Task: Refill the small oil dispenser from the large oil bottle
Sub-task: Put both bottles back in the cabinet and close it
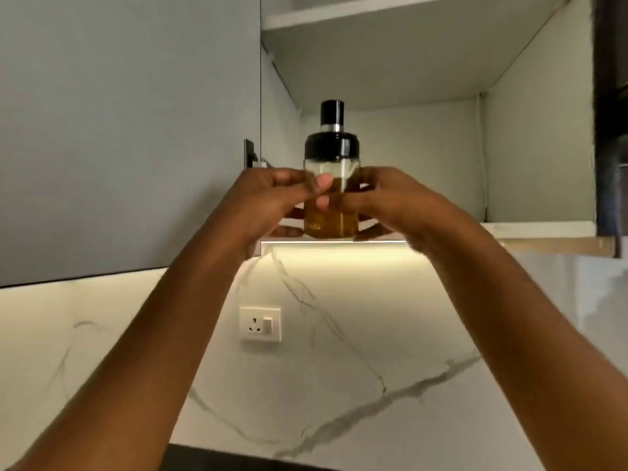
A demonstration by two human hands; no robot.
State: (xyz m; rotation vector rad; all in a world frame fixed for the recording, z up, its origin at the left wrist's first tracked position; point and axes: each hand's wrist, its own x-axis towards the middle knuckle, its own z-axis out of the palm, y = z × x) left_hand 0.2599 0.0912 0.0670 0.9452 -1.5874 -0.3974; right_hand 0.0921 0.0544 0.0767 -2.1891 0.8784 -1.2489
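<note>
The small oil dispenser (331, 185) is a clear glass jar with a black cap and a black pump top, a bit over half full of amber oil. It stands upright at the front edge of the open cabinet's bottom shelf (543, 227). My left hand (272, 202) wraps its left side, thumb across the glass. My right hand (394, 205) grips its right side. Both arms reach up to it. The large oil bottle is not in view.
A closed grey cabinet door (129, 130) hangs to the left. An upper shelf (407, 15) sits above the dispenser. A light strip (339, 242) glows under the cabinet. Below is a marble backsplash with a white socket (260, 323). A dark edge (610, 113) runs down the right.
</note>
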